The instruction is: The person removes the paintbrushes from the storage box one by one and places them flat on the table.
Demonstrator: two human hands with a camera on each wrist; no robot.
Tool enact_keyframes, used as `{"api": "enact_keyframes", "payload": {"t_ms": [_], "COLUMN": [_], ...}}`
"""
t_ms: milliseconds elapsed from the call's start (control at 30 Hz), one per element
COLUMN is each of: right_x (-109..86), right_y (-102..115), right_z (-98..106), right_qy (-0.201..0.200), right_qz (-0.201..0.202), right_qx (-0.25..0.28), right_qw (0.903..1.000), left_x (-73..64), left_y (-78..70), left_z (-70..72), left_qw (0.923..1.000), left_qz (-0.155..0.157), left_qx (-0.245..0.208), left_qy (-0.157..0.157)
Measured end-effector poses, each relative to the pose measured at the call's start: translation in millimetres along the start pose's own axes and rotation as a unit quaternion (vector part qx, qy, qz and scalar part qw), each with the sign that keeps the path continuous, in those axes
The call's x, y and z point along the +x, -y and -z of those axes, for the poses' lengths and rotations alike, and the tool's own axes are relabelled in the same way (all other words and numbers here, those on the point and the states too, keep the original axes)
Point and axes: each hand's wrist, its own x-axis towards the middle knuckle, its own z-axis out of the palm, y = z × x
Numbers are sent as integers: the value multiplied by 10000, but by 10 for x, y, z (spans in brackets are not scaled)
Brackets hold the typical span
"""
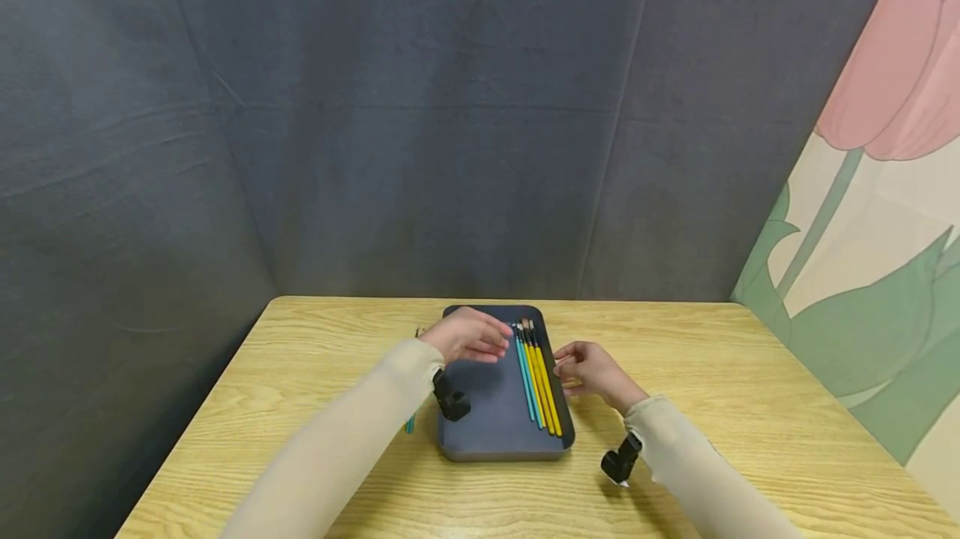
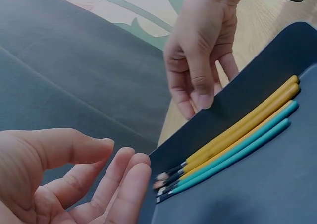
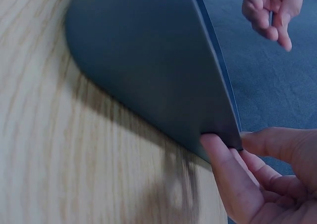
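"Where is the tray?"
"The dark grey-blue, shallow tray with rounded corners (image 1: 487,431) sits on the pale wood-grain table (image 1: 690,356). The person's right hand (image 1: 591,371) grips its right wall, probably to steady it."

"And the brushes?"
"Slim paintbrushes with teal handles (image 1: 527,376) and others with yellow handles (image 1: 547,389) lie together along the tray's right side, bristles far, handle ends near. Laid all one way, they presumably stay tidy."

"What does the left hand (image 1: 471,336) hold?"
"Nothing; its fingers are loosely bent above the far part of the tray, touching no brush."

"Does every view show that grip?"
"No. The left wrist view shows the thumb over the rim, on the inner wall; the right wrist view shows fingers against the outer wall. Only the head view shows thin teal sticks (image 1: 410,424) on the table, left of the tray, partly behind the left sleeve (image 1: 352,422). I cannot tell what they are."
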Motion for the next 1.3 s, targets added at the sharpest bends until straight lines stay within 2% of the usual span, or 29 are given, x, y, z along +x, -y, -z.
{"api": "enact_keyframes", "payload": {"t_ms": [300, 600, 867, 1100, 1300], "right_x": [-3, -4, -6, 0, -3], "right_y": [-16, -20, -14, -14, 12], "right_z": [-2, -23, -27, -34, -27], "right_qy": [2, -26, -47, 9, 99], "right_qz": [-14, 16, 37, 64, 126], "right_qx": [48, 85, 70, 74, 118], "right_qw": [10000, 10000, 10000, 10000, 9998], "left_x": [167, 310, 336, 305, 404], "left_y": [88, 238, 278, 329, 371], "left_z": [-219, -324, -399, -478, -520], "left_qw": [9997, 9984, 9968, 9948, 9922], "left_qz": [213, 535, 652, 696, 727], "left_qx": [-22, 7, 121, 309, 425], "left_qy": [-75, -194, -448, -682, -917]}}
